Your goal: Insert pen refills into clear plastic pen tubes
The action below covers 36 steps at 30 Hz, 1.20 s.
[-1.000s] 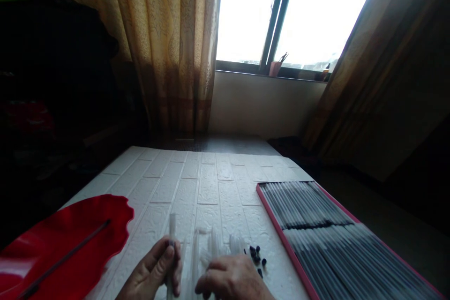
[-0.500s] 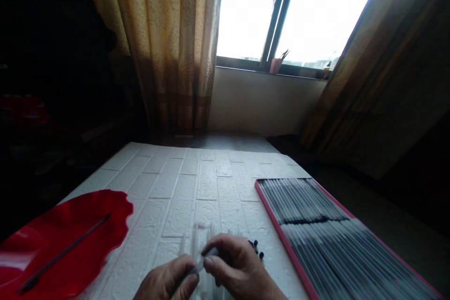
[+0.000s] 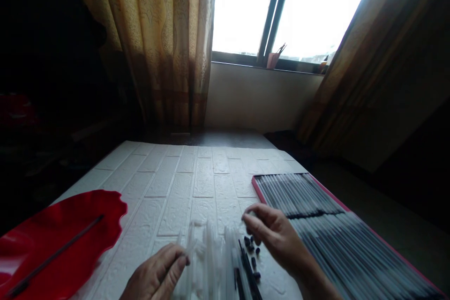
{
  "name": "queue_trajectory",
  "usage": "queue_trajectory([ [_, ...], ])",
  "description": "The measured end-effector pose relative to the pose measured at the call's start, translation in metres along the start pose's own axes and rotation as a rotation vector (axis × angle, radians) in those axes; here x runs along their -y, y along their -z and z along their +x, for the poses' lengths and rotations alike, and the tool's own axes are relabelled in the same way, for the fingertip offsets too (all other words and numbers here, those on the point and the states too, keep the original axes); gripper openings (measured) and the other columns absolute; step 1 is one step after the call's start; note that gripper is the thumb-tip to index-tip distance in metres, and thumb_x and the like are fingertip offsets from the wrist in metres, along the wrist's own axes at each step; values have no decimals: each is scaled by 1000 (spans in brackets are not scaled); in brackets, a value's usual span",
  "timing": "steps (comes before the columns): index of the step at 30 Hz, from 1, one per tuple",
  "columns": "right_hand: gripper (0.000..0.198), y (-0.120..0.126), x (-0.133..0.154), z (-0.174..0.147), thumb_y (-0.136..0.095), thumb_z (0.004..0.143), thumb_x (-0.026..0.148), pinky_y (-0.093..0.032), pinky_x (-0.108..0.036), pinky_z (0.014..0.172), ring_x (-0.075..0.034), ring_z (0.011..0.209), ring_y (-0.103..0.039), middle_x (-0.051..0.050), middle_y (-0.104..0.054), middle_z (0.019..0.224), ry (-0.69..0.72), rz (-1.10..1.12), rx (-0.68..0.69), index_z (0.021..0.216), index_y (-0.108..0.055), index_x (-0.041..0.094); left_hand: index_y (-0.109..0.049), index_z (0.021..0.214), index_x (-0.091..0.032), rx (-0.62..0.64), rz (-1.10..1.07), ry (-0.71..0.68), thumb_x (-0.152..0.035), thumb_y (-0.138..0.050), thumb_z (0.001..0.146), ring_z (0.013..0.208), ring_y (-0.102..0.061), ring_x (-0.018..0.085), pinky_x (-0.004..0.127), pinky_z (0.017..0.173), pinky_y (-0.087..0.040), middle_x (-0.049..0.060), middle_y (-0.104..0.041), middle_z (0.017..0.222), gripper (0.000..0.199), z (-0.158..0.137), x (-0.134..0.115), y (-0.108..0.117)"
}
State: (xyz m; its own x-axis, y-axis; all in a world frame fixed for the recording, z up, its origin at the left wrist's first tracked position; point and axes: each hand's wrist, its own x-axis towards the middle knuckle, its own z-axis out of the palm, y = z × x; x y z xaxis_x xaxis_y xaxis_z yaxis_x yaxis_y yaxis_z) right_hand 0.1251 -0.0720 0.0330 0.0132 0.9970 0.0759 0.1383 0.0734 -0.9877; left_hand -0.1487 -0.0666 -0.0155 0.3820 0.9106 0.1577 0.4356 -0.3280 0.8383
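Note:
My left hand (image 3: 157, 272) is at the near edge, thumb and fingertips pressed together. Whatever it may hold is too hidden to name. My right hand (image 3: 269, 229) hovers above the left side of the pink-edged box, its fingers pinched, with their contents hard to make out. Between the hands lie several clear plastic tubes (image 3: 210, 258). Beside them are thin black rods (image 3: 248, 267) and small black caps (image 3: 253, 261), below my right hand. Rows of slim grey pens with clear covers (image 3: 323, 239) fill the box (image 3: 258, 190).
A red wavy-rimmed plate (image 3: 117, 208) holds one slim dark pen (image 3: 63, 251) at the left. The white brick-patterned tabletop (image 3: 207, 178) runs toward the curtain (image 3: 165, 47) and window. A pink cup (image 3: 272, 61) with sticks stands on the sill.
Both hands were together on a pale slender piece. Now they are apart: my right hand has moved right and away from me, my left slightly left. The black rods and caps are uncovered.

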Motion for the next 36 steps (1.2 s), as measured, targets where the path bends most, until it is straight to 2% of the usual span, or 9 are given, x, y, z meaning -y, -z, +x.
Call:
queue_trajectory([
  [3, 10, -14, -1, -6, -60, 81, 23, -31, -19, 47, -9, 53, -42, 4, -49, 58, -57, -265, 189, 77, -66, 16, -72, 92, -31, -7, 12, -32, -41, -54, 89, 89, -70, 21, 22, 81, -53, 1, -73, 91, 21, 3, 6, 3],
  [7, 12, -26, -4, -8, -56, 78, 16, -30, -19, 48, -9, 53, -44, 5, -52, 57, -34, -443, 189, 78, -68, 16, -72, 106, -34, -82, -5, 58, -39, -57, 86, 103, -68, 23, 26, 90, -52, 1, -74, 105, 26, 3, 22, 7],
  [9, 13, -31, -4, -8, -57, 77, 15, -31, -18, 49, -9, 55, -47, 4, -56, 58, 4, -505, 221, 72, -69, 16, -67, 117, -34, -85, -40, 139, -39, -57, 87, 102, -68, 23, 28, 86, -55, 2, -71, 114, 33, 2, 27, 7],
  [13, 17, -47, -3, -9, -58, 76, 15, -32, -18, 49, -10, 55, -53, 1, -64, 59, 34, -608, 314, 73, -74, 17, -60, 128, -28, -111, -163, 252, -43, -58, 84, 87, -71, 23, 28, 63, -61, 8, -63, 125, 46, 1, 28, 4],
  [16, 20, -57, -2, -11, -58, 78, 17, -36, -19, 51, -13, 57, -60, -3, -71, 64, 17, -623, 350, 83, -77, 18, -63, 123, -26, -167, -162, 215, -41, -60, 82, 91, -70, 24, 29, 72, -61, 7, -67, 116, 44, 1, 29, 1],
  [21, 31, -54, -8, -10, -54, 87, 28, -46, -22, 57, -16, 55, -66, -5, -73, 62, -18, -496, 264, 109, -72, 16, -65, 120, -29, -229, -84, 103, -35, -58, 84, 94, -70, 21, 27, 82, -58, 4, -69, 117, 36, 0, 33, 0],
  [26, 30, -38, -14, -4, -50, 89, 32, -45, -22, 54, -16, 56, -65, -4, -70, 61, 37, -474, 102, 100, -73, 16, -70, 112, -30, -208, -49, 62, -32, -63, 79, 90, -72, 22, 24, 77, -59, 4, -73, 106, 34, 2, 25, 4],
  [32, 26, -40, -15, 0, -50, 89, 28, -42, -22, 55, -15, 57, -64, -3, -69, 61, 126, -615, 89, 87, -73, 17, -72, 110, -36, -171, -71, 36, -31, -66, 79, 90, -73, 22, 23, 78, -59, 0, -74, 107, 32, 3, 30, 5],
  [36, 24, -38, -4, -1, -51, 89, 24, -42, -22, 59, -16, 64, -66, -3, -72, 66, 132, -715, 84, 86, -74, 18, -72, 110, -37, -167, -59, 8, -31, -65, 81, 89, -73, 21, 22, 79, -58, -1, -74, 109, 30, 4, 37, 6],
])
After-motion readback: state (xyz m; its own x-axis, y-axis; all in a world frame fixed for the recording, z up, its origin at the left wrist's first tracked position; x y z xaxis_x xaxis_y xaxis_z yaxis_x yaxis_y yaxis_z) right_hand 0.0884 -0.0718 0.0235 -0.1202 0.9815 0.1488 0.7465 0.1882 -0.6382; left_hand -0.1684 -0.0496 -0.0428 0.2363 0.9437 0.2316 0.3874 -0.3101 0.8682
